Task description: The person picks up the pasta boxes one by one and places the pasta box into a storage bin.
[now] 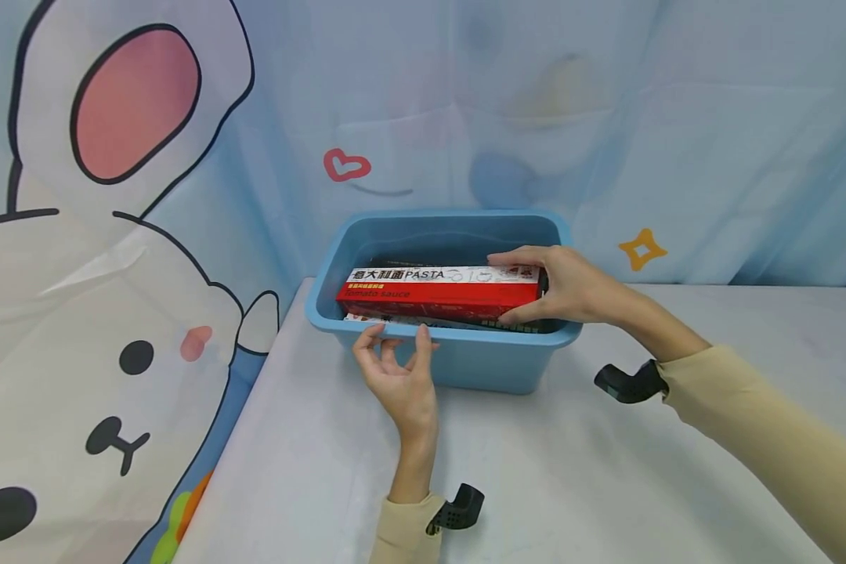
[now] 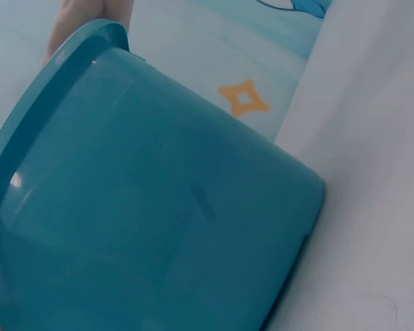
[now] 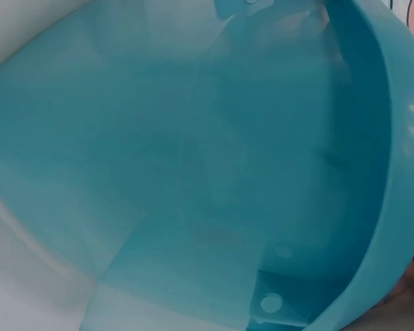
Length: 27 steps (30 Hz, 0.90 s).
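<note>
My right hand point(image 1: 571, 286) grips the right end of a red and white pasta box point(image 1: 430, 296), thumb on its near side and fingers over the far one. The box, printed "PASTA" and "Tomato sauce", lies lengthwise within the mouth of a light blue plastic bin point(image 1: 437, 356). Beneath it shows the edge of another printed package point(image 1: 451, 322). At the bin's front rim is my left hand point(image 1: 400, 384), palm turned up, with loosely bent fingers and thumb touching the rim. Both wrist views are filled mostly by the outer wall of the bin point(image 2: 145, 186).
The bin stands on a white-covered table point(image 1: 677, 486), close to a light blue printed curtain point(image 1: 719, 157) behind it. Another curtain with a large cartoon animal point(image 1: 84, 329) hangs along the left side. Dark wrist cameras point(image 1: 630, 384) sit at both sleeve cuffs.
</note>
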Motion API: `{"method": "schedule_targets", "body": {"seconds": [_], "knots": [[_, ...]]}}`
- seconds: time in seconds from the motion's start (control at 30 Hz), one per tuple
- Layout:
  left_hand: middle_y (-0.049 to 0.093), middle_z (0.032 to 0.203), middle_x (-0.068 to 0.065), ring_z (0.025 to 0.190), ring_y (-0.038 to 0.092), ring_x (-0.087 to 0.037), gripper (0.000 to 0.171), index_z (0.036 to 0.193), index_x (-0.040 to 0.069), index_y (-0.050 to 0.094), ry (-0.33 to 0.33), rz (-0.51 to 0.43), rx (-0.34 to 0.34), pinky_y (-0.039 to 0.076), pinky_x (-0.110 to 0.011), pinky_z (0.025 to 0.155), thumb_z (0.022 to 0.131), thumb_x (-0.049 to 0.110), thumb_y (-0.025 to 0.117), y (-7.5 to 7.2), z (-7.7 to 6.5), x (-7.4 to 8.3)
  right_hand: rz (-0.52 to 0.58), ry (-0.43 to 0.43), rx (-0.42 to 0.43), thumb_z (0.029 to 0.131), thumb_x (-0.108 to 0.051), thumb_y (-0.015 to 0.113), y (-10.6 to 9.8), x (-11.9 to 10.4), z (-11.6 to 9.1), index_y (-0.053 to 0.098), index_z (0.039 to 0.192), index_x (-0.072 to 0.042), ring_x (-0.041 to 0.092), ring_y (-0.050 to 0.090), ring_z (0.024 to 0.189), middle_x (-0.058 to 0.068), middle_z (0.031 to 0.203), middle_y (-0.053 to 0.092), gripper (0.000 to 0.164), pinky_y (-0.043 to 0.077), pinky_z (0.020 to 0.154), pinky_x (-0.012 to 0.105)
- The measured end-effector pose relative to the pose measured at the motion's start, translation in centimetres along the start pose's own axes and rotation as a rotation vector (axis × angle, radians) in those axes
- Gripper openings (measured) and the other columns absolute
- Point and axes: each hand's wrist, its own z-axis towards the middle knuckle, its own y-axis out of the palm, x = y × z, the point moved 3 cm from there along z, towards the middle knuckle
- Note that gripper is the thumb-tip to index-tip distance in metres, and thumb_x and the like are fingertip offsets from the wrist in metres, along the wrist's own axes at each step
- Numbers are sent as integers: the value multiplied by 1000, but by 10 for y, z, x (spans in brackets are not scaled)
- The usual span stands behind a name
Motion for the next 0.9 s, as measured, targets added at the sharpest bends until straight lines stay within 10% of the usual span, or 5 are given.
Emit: {"method": "schedule_targets", "body": {"seconds": [0.6, 0.8, 0.9], "knots": [[42, 125, -24, 101, 57, -23, 53, 129, -8, 38, -31, 10, -17, 67, -37, 73, 90, -8, 74, 1, 4, 2, 191, 33, 215, 100, -15, 73, 1, -5, -52, 56, 150, -13, 34, 47, 144, 8, 153, 54, 53, 39, 116, 68], [42, 125, -18, 102, 57, -23, 52, 130, -4, 37, -95, 32, -57, 67, -39, 79, 93, -5, 73, -5, 10, 7, 186, -5, 345, 100, -13, 73, -3, -6, -77, 59, 148, -19, 8, 51, 138, 0, 148, 58, 51, 47, 106, 14], [40, 129, -21, 106, 59, -26, 51, 132, 4, 36, -160, 80, -134, 66, -41, 85, 96, 1, 72, -11, 11, 13, 159, -52, 407, 97, -6, 74, -4, -6, -88, 60, 148, -17, 0, 53, 133, 0, 145, 61, 54, 45, 100, 6]]}}
